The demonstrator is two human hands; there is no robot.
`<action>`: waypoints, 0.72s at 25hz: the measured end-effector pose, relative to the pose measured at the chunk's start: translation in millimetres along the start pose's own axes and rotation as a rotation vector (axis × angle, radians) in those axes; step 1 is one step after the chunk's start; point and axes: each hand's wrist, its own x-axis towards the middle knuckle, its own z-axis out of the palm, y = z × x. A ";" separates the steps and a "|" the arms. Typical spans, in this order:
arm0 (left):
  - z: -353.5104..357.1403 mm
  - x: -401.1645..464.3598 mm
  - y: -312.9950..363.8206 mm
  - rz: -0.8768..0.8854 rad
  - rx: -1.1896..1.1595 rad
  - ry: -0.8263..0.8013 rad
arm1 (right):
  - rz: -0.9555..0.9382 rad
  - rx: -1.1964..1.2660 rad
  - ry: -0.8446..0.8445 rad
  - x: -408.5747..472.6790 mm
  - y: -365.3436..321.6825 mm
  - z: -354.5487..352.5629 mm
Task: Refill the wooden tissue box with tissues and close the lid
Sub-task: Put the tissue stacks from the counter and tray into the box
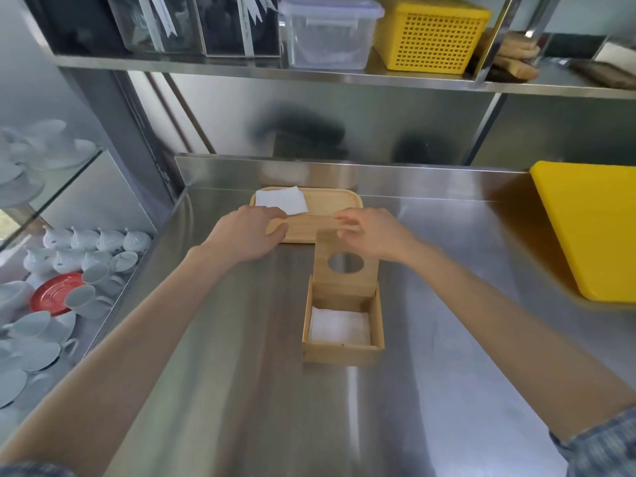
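The wooden tissue box (344,354) stands open in the middle of the steel counter, with a stack of white tissues (340,327) lying inside. Its hinged lid (347,284), with a round hole, stands raised at the far side of the box. My right hand (373,237) has its fingers on the lid's top edge. Behind the box is a wooden tray (330,204) with a white tissue (282,199) at its far left corner. My left hand (247,234) rests on the tray's near left edge, just short of that tissue, with nothing in it.
A yellow board (592,228) lies at the right of the counter. On the left, a glass case holds several white cups (86,249) and a red saucer (51,292). The shelf above carries a clear container (328,32) and a yellow basket (430,34).
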 end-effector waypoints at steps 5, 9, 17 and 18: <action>-10.5 29.8 -21.5 -0.061 -0.091 0.080 | 0.042 0.107 0.003 41.3 -9.4 -3.5; -12.5 61.0 -39.4 -0.092 -0.119 0.084 | 0.082 0.129 -0.016 81.8 -12.3 -1.2; 26.8 135.1 -72.2 -0.231 -0.197 0.028 | 0.198 0.077 -0.082 174.3 5.1 23.8; 34.9 143.3 -75.6 -0.250 -0.197 0.013 | 0.210 0.079 -0.098 185.2 9.8 29.7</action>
